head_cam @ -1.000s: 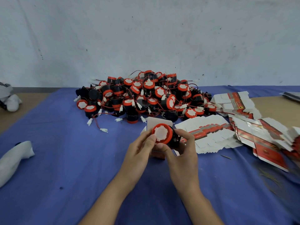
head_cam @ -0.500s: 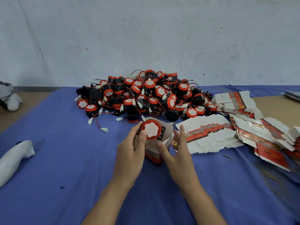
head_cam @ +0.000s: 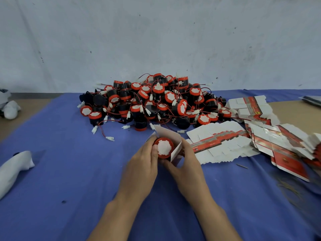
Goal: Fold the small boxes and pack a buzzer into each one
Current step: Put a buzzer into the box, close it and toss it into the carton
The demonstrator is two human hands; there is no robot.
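A buzzer with an orange rim and white face sits in the mouth of a small white box whose flaps stand open. My left hand grips the box and buzzer from the left, thumb at the buzzer's edge. My right hand holds the box from the right and below, thumb under the buzzer. The box's lower part is hidden by my fingers. Behind lies a large pile of buzzers with red wires and white plugs.
Flat unfolded box blanks fan out to the right, with more stacks and a red-printed heap beyond. A blue cloth covers the table. White cloth bundles lie at the left and far left. A wall rises behind.
The buzzer has moved from in front of the box down into its open mouth. My right hand closed back onto the box after spreading open half a second ago.
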